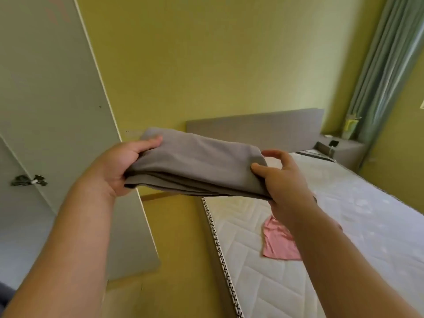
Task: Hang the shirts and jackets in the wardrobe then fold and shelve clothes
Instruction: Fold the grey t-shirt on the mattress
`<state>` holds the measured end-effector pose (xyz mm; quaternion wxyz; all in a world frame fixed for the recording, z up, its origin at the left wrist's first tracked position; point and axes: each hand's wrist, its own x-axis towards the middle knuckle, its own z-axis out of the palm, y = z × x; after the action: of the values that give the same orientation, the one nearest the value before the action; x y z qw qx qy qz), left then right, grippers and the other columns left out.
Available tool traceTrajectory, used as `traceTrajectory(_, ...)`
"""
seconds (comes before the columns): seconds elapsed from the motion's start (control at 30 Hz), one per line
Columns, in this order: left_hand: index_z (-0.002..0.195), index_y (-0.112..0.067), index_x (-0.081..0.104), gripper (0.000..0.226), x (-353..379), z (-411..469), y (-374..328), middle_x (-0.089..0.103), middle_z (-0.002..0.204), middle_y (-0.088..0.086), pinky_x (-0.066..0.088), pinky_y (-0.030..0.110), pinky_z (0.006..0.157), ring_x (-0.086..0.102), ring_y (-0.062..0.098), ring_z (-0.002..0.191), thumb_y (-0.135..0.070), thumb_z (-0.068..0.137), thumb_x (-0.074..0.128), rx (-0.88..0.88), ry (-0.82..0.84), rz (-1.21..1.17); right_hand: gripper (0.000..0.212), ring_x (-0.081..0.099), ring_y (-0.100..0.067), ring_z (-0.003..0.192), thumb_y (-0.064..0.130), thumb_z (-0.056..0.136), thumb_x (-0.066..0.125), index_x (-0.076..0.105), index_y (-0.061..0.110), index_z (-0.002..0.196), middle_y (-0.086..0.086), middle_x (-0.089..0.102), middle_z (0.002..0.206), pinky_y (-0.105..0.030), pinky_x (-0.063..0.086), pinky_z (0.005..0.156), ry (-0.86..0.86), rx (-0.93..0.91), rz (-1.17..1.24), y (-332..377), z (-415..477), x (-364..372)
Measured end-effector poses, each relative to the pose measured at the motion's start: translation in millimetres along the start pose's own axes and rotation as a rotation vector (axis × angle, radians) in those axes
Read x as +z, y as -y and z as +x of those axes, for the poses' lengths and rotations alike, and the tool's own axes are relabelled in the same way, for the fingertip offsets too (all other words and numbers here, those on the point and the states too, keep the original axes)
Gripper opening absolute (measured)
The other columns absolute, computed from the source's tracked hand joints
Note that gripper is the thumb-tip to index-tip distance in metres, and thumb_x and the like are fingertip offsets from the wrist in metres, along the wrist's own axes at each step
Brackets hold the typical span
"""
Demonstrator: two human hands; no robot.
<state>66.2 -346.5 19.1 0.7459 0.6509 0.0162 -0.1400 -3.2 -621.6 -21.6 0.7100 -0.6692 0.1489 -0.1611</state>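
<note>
A folded grey garment (195, 166) is held up in the air between both hands, in front of the yellow wall. My left hand (119, 166) grips its left end, thumb on top and fingers underneath. My right hand (284, 180) holds the right end, thumb pressed into the fold and palm underneath, while its fingers arch above the cloth. A pink garment (278, 242) lies flat on the white mattress (344, 237), partly hidden by my right forearm. The pale wardrobe door (52, 92) stands to the left.
A small dark handle (28, 180) sits on the wardrobe door. The bed has a grey headboard (263, 125). A grey bedside unit (339, 150) with small items stands in the corner under green curtains (387, 65). A narrow gap runs between wardrobe and bed.
</note>
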Motion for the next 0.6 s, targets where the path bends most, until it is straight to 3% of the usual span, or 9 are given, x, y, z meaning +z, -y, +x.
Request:
traceTrajectory(0.07, 0.078, -0.009, 0.081, 0.027, -27, 11, -23, 0.077, 0.087, 0.01, 0.061, 0.03, 0.057, 0.075, 0.019, 0.071, -0.033, 0.07, 0.074, 0.038, -0.04, -0.016, 0.03, 0.067, -0.034, 0.091, 0.015, 0.088, 0.068, 0.064, 0.042, 0.101, -0.007, 0.067, 0.087, -0.053, 0.056, 0.083, 0.066, -0.068, -0.032, 17, 20, 37)
traceTrajectory(0.17, 0.071, -0.011, 0.081, 0.025, -60, 21, -41, 0.077, 0.079, 0.008, 0.059, 0.029, 0.051, 0.074, 0.017, 0.064, -0.034, 0.07, 0.072, 0.062, -0.113, -0.052, 0.031, 0.06, -0.023, 0.074, 0.014, 0.089, 0.064, 0.067, 0.045, 0.094, -0.004, 0.063, 0.081, -0.042, 0.053, 0.068, 0.179, -0.129, -0.056, 34, 48, 81)
traceTrajectory(0.3, 0.081, -0.01, 0.081, 0.026, -86, 29, -54, 0.077, 0.087, 0.011, 0.062, 0.04, 0.067, 0.075, 0.021, 0.07, -0.033, 0.071, 0.073, 0.091, -0.236, -0.058, 0.029, 0.055, -0.016, 0.07, 0.014, 0.089, 0.063, 0.073, 0.041, 0.086, 0.005, 0.065, 0.081, -0.032, 0.044, 0.065, 0.323, -0.155, -0.066, 47, 87, 123)
traceTrajectory(0.43, 0.085, -0.007, 0.078, 0.024, -117, 13, -78, 0.076, 0.085, 0.011, 0.063, 0.036, 0.065, 0.075, 0.021, 0.07, -0.028, 0.075, 0.071, 0.126, -0.39, -0.044, 0.024, 0.062, -0.021, 0.08, 0.015, 0.089, 0.065, 0.075, 0.037, 0.089, 0.003, 0.07, 0.091, -0.036, 0.049, 0.068, 0.519, -0.146, -0.062, 55, 107, 175)
traceTrajectory(0.6, 0.096, -0.011, 0.073, 0.029, -160, -12, -128, 0.076, 0.087, 0.008, 0.061, 0.039, 0.071, 0.074, 0.02, 0.071, -0.025, 0.071, 0.073, 0.143, -0.583, 0.079, 0.022, 0.064, -0.012, 0.064, 0.013, 0.089, 0.067, 0.072, 0.035, 0.091, 0.002, 0.072, 0.084, -0.027, 0.046, 0.052, 0.761, -0.174, -0.023, 77, 116, 243)
